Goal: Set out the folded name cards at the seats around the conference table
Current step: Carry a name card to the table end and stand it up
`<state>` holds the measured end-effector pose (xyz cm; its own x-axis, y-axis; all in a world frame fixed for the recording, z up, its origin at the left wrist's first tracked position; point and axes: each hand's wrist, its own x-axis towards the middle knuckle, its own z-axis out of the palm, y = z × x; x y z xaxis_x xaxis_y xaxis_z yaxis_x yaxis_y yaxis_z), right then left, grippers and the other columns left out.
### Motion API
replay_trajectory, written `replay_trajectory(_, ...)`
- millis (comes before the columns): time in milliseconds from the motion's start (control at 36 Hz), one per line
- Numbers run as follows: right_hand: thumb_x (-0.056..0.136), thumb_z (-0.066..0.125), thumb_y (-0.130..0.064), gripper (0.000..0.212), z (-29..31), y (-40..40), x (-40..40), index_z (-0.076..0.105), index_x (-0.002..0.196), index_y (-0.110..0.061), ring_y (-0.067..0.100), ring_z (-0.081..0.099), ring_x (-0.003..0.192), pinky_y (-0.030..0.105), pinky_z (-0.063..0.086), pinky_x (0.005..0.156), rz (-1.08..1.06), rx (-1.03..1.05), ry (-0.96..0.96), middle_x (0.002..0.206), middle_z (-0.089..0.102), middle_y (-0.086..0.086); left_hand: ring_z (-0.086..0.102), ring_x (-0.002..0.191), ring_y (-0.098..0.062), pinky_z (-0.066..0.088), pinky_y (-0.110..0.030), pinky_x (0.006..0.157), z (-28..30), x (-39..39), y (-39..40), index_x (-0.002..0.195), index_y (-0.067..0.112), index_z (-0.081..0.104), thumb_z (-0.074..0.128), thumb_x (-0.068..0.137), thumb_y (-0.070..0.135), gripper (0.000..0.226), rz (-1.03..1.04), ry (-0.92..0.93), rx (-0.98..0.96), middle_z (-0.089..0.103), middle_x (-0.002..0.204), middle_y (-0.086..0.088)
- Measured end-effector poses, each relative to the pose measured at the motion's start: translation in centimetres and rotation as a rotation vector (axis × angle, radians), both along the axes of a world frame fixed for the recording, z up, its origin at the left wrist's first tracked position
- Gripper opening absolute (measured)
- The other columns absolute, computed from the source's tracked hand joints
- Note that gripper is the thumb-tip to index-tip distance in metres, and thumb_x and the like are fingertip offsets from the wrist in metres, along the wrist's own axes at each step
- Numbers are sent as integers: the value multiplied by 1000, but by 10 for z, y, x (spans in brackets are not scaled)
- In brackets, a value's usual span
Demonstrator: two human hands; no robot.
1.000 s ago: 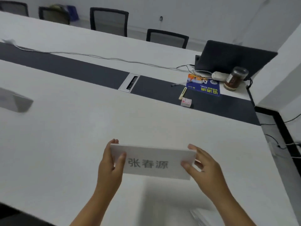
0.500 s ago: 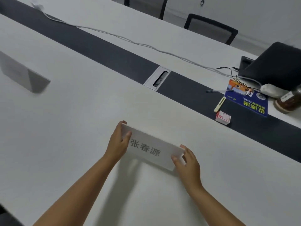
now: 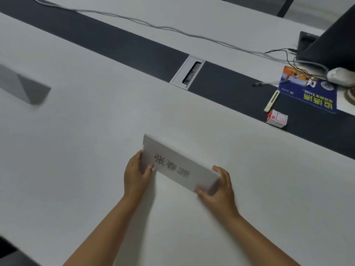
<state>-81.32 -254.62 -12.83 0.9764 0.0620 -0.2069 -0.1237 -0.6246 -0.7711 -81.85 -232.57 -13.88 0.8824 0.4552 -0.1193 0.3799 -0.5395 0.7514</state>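
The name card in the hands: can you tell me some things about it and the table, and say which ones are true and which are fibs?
1. Both hands hold the name card, the left hand at one end and the right hand at the other. True.
2. The card is blank. False: dark characters are printed on the side that faces the camera.
3. Another folded card stands on the white table, far to the left. True.
4. The small red and white box sits on the white part of the table. False: it lies on the dark strip.
5. A grey cable runs across the far side. True.
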Motion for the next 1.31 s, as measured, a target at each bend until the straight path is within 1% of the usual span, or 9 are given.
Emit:
replay_trajectory(167,50,55,-60,96,-5,-5,-3,35,129,-9,23,41,122,35,38,102,52,-50,-22,131,40,9,50,111,-30,35,-28,87,-2,-8,0,121,1,46,64,78,9,47,-12,-29,22,55,122,-18)
replay_trajectory(306,57,62,-50,94,-7,-4,-5,29,134,-8,24,35,129,28,30,105,59,-46,-28,139,36,12,50,111,-34,39,-36,89,-3,-9,-2,122,-1,44,64,78,8,49,-22,-36,62,55,121,-21)
replay_trajectory(417,54,54,-60,100,-8,-3,-5,26,136,-10,13,30,129,21,22,103,48,-30,-19,143,33,10,51,111,-36,41,-39,90,-4,-10,-3,121,-3,44,64,77,8,50,-14,-34,70,55,121,-23)
replay_trajectory(778,54,47,-64,101,-8,-5,-6,26,136,-9,25,33,132,24,25,104,65,-54,-50,143,34,11,48,115,-36,39,-43,95,-2,-10,-5,124,-2,43,63,78,7,51,-9,-8,60,53,124,-22)
replay_trajectory(917,49,52,-64,109,-7,-7,-4,19,139,-12,20,26,136,21,21,105,85,-23,-14,147,27,7,45,119,-36,37,-44,98,2,-13,-4,128,-1,38,62,78,8,56,-34,31,44,50,129,-22)
replay_trajectory(1000,57,70,-52,112,1,-14,-2,6,141,-15,15,14,139,17,13,106,128,24,69,152,12,2,30,133,-34,25,-41,109,9,-22,-6,136,-1,23,62,79,9,69,-67,57,17,31,144,-20)
replay_trajectory(1111,77,65,-33,91,26,-43,-3,4,141,-15,16,16,139,25,16,110,228,-63,135,153,13,0,27,135,-33,21,-41,111,14,-47,-13,137,-2,17,60,80,7,72,-66,71,-7,26,147,-21)
replay_trajectory(1222,82,61,-22,51,78,-89,-24,43,128,-11,17,45,122,11,29,87,190,-114,-81,128,54,4,35,128,-40,26,-46,107,16,-90,-35,133,-6,26,60,81,9,64,-108,84,-11,35,139,-27)
replay_trajectory(1306,82,62,-21,36,115,-124,-53,57,116,-8,17,54,110,12,31,90,189,-212,-226,116,63,6,44,119,-43,33,-50,102,17,-127,-63,125,-7,38,45,78,55,78,-258,81,-29,47,128,-30)
